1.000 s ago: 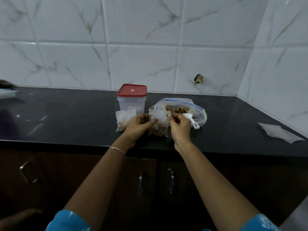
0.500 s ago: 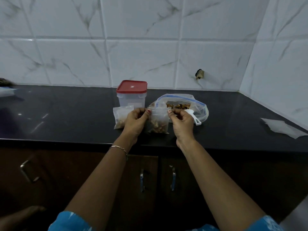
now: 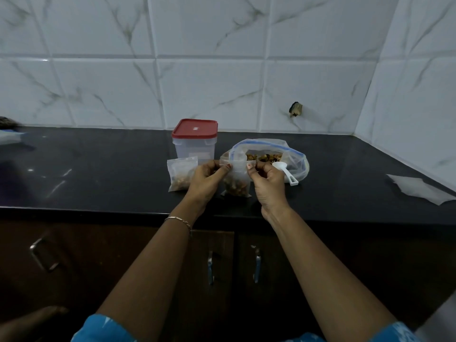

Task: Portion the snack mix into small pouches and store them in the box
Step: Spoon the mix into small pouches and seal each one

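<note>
A: Left hand (image 3: 206, 180) and right hand (image 3: 267, 183) each pinch the pouch (image 3: 237, 180) top; base seemingly on the counter (image 3: 111, 169).
B: Risk: a gap in the seal, mix spills heading to the box (image 3: 195, 146).

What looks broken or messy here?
The wall tile has a chipped hole with something dark in it. A wrinkled white sheet lies loose on the countertop, right side. Nothing looks spilled.

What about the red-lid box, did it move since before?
No. The box sits in the same spot, just right of the same wall tile seam.
</note>
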`<action>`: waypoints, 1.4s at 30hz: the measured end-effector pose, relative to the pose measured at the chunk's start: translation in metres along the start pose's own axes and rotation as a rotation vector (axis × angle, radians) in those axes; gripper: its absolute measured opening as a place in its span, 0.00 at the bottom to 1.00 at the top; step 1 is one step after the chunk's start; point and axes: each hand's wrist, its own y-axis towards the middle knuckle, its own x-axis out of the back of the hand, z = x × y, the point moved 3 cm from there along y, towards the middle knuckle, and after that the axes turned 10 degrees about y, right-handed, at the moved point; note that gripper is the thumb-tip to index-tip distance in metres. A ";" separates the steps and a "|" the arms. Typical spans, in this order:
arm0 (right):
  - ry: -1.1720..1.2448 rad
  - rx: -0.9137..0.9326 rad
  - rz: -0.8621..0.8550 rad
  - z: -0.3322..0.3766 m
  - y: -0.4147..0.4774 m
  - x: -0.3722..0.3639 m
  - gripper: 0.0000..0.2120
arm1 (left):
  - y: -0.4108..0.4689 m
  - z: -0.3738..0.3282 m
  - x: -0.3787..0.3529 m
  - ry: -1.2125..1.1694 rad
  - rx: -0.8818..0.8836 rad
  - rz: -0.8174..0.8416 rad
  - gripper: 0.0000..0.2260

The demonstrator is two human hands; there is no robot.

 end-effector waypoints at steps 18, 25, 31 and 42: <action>-0.013 -0.027 0.097 0.006 -0.007 -0.006 0.04 | -0.007 -0.006 -0.004 0.002 -0.063 0.043 0.04; -0.098 0.022 0.143 0.006 -0.007 -0.006 0.08 | -0.007 -0.004 -0.004 0.015 -0.077 0.058 0.06; -0.112 0.032 0.054 0.001 -0.005 -0.005 0.06 | -0.008 -0.006 -0.005 -0.002 -0.081 0.041 0.02; -0.098 0.046 -0.002 -0.001 -0.002 -0.011 0.03 | -0.014 -0.002 0.007 -0.109 0.023 -0.138 0.09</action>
